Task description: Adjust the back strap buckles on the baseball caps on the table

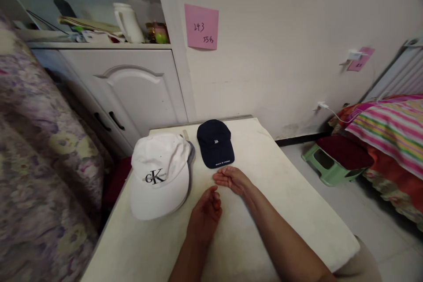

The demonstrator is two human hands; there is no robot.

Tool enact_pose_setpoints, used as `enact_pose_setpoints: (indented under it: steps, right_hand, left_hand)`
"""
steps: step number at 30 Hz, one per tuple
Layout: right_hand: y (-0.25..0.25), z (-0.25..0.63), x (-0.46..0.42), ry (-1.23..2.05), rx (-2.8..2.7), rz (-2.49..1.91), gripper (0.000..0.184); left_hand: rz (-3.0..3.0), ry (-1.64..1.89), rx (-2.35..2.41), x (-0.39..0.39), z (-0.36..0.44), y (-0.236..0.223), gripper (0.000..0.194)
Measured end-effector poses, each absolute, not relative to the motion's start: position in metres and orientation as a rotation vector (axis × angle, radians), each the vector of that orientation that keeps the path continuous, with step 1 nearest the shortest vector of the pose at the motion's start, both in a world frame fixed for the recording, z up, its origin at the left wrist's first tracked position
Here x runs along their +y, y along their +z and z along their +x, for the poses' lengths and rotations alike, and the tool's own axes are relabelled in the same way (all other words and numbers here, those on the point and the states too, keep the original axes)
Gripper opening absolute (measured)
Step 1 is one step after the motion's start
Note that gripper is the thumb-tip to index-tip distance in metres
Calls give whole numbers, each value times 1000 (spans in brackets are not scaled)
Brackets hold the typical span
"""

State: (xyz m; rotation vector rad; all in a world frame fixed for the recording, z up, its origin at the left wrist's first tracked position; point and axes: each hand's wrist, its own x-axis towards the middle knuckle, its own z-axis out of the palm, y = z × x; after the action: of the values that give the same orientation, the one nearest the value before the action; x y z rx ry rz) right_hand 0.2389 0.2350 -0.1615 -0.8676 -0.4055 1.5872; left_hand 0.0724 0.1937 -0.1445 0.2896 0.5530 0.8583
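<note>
At the far left, a flowered curtain (42, 141) is hanging beside the cabinet (142, 92). A white cap (160, 176) is lying by the far-left corner of the tabletop (274, 202), its brim pointing towards the near edge. It is resting crown up, probably so that the crown keeps its shape and the black letters face the person. A grey-blue edge is showing along its right side; whether this is another cap beneath, I cannot tell.

Right of the white cap and nearer the near edge, the left hand (204, 218) is hovering or resting over the tabletop, its fingers loosely curling. It is released rather than clenched, with nothing seen in its grasp.

Next, a navy cap (215, 143) is sitting close to the far edge, apart from the white cap. It too is lying crown up with its brim towards the person, which seems to leave the brim within easy reach. Just below that brim, the right hand (233, 179) is opening out, palm partly up and fingers pointing left. It is grasping nothing; whether its fingertips are touching the brim, I cannot tell.

Beyond the right edge, a green stool (330, 172) is standing on the floor.
</note>
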Motion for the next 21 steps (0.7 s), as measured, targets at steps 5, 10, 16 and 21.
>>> enact_pose_setpoints:
  steps: [5, 10, 16, 21]
  right_hand:
    - [-166, 229, 221, 1429, -489, -866, 13]
    - [-174, 217, 199, 1262, -571, -927, 22]
    - [-173, 210, 181, 1185, -668, -976, 22]
    - [-169, 210, 179, 1160, -692, -992, 21]
  left_hand:
    - [321, 944, 525, 196, 69, -141, 15]
    - [334, 1054, 552, 194, 62, -139, 13]
    - [389, 1239, 624, 171, 38, -138, 17]
    - [410, 1439, 704, 143, 1, -141, 25]
